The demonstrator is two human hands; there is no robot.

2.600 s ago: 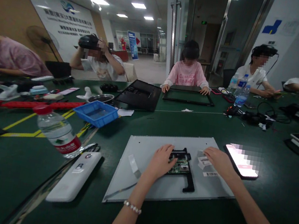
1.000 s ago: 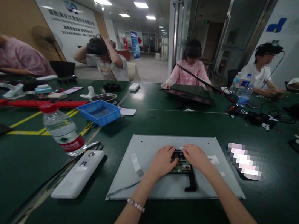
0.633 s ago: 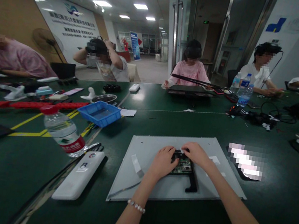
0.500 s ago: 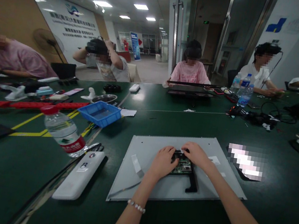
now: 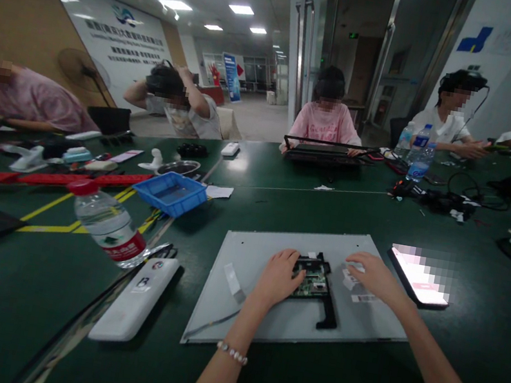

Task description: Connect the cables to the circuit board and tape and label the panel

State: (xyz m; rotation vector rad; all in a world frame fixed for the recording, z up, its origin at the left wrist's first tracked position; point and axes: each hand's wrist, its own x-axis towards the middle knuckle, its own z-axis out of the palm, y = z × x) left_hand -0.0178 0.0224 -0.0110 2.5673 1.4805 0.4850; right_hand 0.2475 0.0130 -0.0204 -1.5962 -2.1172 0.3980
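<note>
A black plastic frame carrying a green circuit board (image 5: 317, 285) lies on a pale grey flat panel (image 5: 246, 249). My left hand (image 5: 278, 277) is closed over the left side of that board, its thumb on the board and its fingers along the frame. At the board's top edge sits a small white piece (image 5: 312, 255). To the right, my right hand (image 5: 371, 276) is over the panel with its fingers extended, close to a white label (image 5: 351, 281). Its fingertips partly hide that spot. A second white label (image 5: 365, 298) lies just below, and a white strip (image 5: 233, 281) is at left.
A lit phone (image 5: 420, 278) lies right of the panel. To the left are a white power bank (image 5: 135, 299), a tilted water bottle (image 5: 105, 225) and a blue tray (image 5: 171, 194). Across the table, a person in pink (image 5: 328, 122) holds a large black frame (image 5: 323, 154).
My right hand has left the board's top edge and moved right to the white labels. My left hand stays on the board. The person opposite has tilted the black frame slightly.
</note>
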